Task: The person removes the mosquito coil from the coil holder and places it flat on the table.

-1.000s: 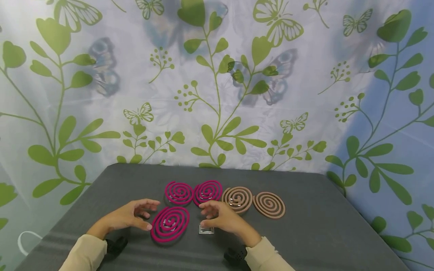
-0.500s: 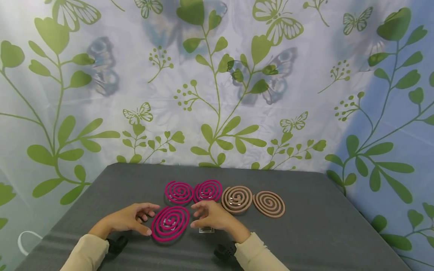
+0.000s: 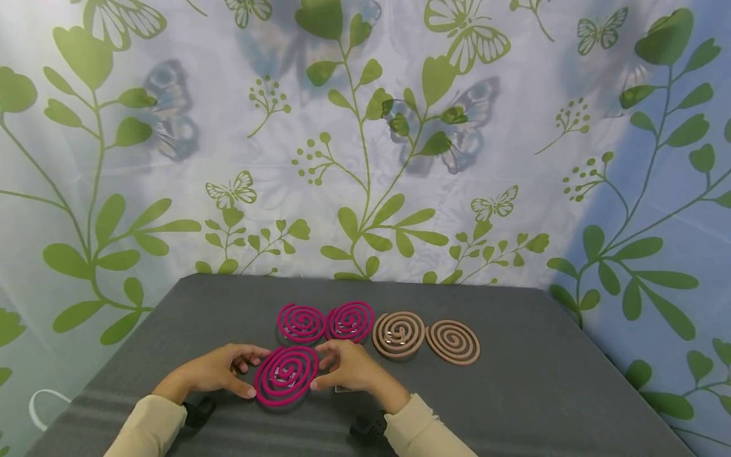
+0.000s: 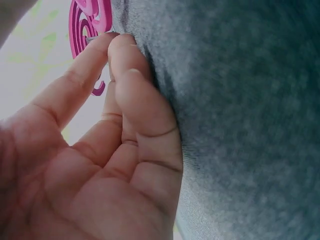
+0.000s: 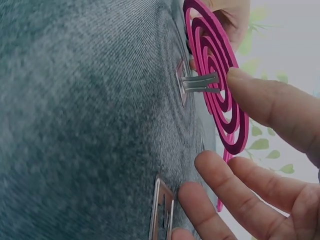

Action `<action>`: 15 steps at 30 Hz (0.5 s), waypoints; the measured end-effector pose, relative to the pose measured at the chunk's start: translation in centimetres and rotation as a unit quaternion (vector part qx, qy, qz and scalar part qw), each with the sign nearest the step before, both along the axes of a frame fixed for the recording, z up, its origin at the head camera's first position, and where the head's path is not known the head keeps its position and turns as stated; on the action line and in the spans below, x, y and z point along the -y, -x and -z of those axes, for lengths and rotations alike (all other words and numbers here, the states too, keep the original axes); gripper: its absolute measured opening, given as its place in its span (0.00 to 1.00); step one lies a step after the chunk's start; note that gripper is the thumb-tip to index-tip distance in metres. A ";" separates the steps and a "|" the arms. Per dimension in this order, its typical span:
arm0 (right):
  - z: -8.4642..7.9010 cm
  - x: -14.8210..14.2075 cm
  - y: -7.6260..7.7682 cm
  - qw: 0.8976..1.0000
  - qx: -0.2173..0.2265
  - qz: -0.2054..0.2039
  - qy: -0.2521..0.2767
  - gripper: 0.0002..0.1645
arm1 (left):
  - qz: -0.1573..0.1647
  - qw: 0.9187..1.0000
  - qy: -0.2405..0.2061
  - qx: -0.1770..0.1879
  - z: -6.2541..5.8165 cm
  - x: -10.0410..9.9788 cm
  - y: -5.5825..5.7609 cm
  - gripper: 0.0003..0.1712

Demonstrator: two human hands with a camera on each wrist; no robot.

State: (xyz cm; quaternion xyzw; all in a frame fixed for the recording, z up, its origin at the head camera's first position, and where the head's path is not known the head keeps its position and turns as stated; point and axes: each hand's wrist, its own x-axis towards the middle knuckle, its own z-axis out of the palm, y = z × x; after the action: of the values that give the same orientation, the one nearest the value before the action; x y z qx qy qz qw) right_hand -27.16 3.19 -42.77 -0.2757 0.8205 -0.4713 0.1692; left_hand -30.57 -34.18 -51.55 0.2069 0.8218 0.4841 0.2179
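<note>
Foremost magenta flat spiral coil (image 3: pixel 290 373) lies between left hand (image 3: pixel 214 369) and right hand (image 3: pixel 349 367), both relaxed, grasping nothing, neither clearly nearer.

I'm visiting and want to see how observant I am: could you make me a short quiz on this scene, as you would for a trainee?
1. How many pink coils does the head view show?
2. True or false: the pink coil nearest the person has nothing under it.
3. Which hand is nearer the tan coils? A) left B) right

Key:
1. Three.
2. False; a metal stand is beneath it.
3. B, the right hand.
</note>
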 end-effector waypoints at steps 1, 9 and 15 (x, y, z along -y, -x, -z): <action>0.0 0.1 0.0 1.000 0.000 0.001 0.000 0.36 | 0.000 1.000 0.001 0.000 0.0 0.0 0.0 0.47; 0.1 0.4 -0.2 1.000 0.018 0.016 0.011 0.36 | -0.002 1.000 -0.001 -0.004 -0.1 -0.1 0.0 0.46; 0.2 0.3 -0.2 1.000 0.015 0.015 0.019 0.35 | -0.002 1.000 -0.019 -0.004 0.0 0.2 0.3 0.47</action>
State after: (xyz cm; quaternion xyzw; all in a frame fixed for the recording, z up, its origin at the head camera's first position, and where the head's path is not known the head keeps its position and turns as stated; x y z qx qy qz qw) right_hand -26.96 2.86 -42.96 -0.2595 0.8128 -0.4933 0.1695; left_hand -30.83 -34.40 -51.60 0.2109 0.8135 0.4998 0.2096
